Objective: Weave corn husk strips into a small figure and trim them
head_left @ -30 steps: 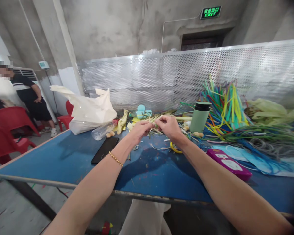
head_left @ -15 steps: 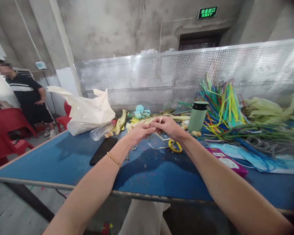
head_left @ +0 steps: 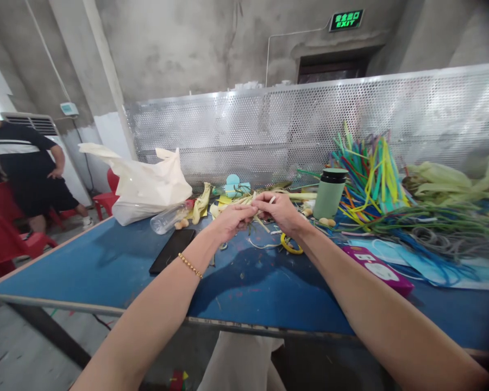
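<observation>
My left hand [head_left: 231, 221] and my right hand [head_left: 282, 212] meet above the middle of the blue table, fingertips touching. Both are closed in a pinch on a thin, pale strip [head_left: 262, 224] that looks like corn husk; its ends poke out above and below the fingers. Fingers cover most of it. Under my right hand lies a yellow ring [head_left: 292, 245], partly hidden by the wrist. A thin white cord [head_left: 263, 246] curves on the table beside it. More pale husk strips [head_left: 305, 196] lie behind my hands.
Left on the blue table [head_left: 106, 271] are a white plastic bag [head_left: 150, 184], a clear bottle [head_left: 167, 219] and a black phone [head_left: 171, 251]. To the right stand a green jar [head_left: 330, 196], colourful strips [head_left: 375, 174] and a purple box [head_left: 381, 271]. A person [head_left: 24, 157] stands far left.
My fingers have shifted slightly along the strip, and more of its ends shows. The person at the far left has moved further left.
</observation>
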Motion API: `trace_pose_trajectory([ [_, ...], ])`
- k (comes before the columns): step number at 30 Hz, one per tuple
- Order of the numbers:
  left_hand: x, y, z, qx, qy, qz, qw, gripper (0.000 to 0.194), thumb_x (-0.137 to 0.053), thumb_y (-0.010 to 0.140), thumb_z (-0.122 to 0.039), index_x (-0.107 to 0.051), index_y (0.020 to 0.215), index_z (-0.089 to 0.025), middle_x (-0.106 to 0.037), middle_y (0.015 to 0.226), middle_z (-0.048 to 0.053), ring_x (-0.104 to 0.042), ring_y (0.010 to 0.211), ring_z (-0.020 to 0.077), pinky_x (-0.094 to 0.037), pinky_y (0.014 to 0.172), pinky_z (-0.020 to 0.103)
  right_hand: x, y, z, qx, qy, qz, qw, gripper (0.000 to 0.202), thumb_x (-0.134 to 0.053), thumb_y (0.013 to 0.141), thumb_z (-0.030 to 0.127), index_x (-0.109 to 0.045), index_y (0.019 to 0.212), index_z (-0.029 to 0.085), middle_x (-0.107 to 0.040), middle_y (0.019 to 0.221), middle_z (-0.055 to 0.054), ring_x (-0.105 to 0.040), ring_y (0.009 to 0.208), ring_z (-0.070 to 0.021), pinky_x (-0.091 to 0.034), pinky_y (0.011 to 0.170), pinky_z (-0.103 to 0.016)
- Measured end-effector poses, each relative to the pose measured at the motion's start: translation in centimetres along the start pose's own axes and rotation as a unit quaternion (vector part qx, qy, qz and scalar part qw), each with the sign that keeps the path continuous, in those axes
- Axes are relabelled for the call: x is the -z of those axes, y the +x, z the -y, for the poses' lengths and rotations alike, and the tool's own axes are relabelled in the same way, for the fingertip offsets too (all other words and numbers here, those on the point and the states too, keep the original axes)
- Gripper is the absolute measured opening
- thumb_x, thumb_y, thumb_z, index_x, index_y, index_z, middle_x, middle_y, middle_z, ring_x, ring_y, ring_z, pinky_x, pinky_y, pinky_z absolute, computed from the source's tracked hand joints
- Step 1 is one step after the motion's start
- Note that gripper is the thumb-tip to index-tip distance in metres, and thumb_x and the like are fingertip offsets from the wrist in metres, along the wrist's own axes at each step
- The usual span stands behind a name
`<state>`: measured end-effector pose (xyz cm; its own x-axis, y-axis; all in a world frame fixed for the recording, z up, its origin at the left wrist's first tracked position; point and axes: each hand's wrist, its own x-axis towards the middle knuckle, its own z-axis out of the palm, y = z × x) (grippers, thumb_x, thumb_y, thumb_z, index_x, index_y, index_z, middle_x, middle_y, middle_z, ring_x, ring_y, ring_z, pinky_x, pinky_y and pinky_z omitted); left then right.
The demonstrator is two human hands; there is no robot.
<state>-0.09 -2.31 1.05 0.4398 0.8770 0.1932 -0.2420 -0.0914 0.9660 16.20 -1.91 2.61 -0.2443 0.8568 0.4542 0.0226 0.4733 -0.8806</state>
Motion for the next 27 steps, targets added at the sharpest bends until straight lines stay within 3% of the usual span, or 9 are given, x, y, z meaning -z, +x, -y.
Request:
trace_pose_trajectory([
  [9,-0.3,0.1,0.4,0.003,0.045,0.005,0.999,0.016,-0.076,0.066,-0.024,-0.066,0.061,-0.012,-0.054,0.061,0.002,-0.031,0.051,0.0051,-0.016,0.048,0.024,-0.7,-0.3,0.4,0.006,0.006,-0.006,1.0,0.028,-0.077,0.064,0.041,-0.064,0.066,0.016,-0.055,0.05,0.004,-0.044,0.042,-0.0079,-0.035,0.043,-0.024],
  [15,-0.3,0.1,0.5,-0.004,0.048,0.012,0.999,0.021,-0.077,0.068,-0.025,-0.062,0.06,-0.012,-0.052,0.06,0.001,-0.031,0.051,0.0045,-0.016,0.048,0.023,-0.9,-0.2,0.2,0.005,0.004,-0.024,1.0,0.028,-0.077,0.063,0.041,-0.062,0.066,0.017,-0.054,0.048,0.004,-0.043,0.04,-0.0084,-0.034,0.041,-0.024],
  [19,-0.3,0.0,0.4,-0.001,0.032,0.015,0.999,0.027,-0.078,0.071,-0.03,-0.059,0.063,-0.012,-0.048,0.058,-0.001,-0.033,0.051,0.0046,-0.018,0.047,0.022,-0.8,-0.1,0.2,0.005,0.006,-0.024,1.0,0.032,-0.078,0.062,0.044,-0.062,0.068,0.017,-0.054,0.051,0.004,-0.042,0.043,-0.0076,-0.033,0.042,-0.023],
  [24,-0.7,-0.3,-0.3,0.014,-0.037,0.02,0.999,0.033,-0.073,0.078,-0.045,-0.059,0.079,-0.015,-0.051,0.067,0.0,-0.046,0.058,0.0079,-0.025,0.047,0.02,-0.5,-0.1,0.5,0.001,0.024,-0.035,0.999,0.034,-0.08,0.059,0.043,-0.061,0.067,0.015,-0.051,0.054,0.005,-0.039,0.047,-0.0058,-0.033,0.045,-0.022],
  [27,-0.8,-0.3,-0.5,0.027,-0.066,0.015,0.997,0.031,-0.072,0.078,-0.045,-0.059,0.083,-0.017,-0.052,0.069,-0.001,-0.051,0.06,0.0089,-0.029,0.048,0.02,-0.4,-0.1,0.6,-0.002,0.023,-0.038,0.999,0.035,-0.081,0.059,0.042,-0.062,0.068,0.015,-0.053,0.056,0.005,-0.041,0.048,-0.0059,-0.034,0.046,-0.022],
])
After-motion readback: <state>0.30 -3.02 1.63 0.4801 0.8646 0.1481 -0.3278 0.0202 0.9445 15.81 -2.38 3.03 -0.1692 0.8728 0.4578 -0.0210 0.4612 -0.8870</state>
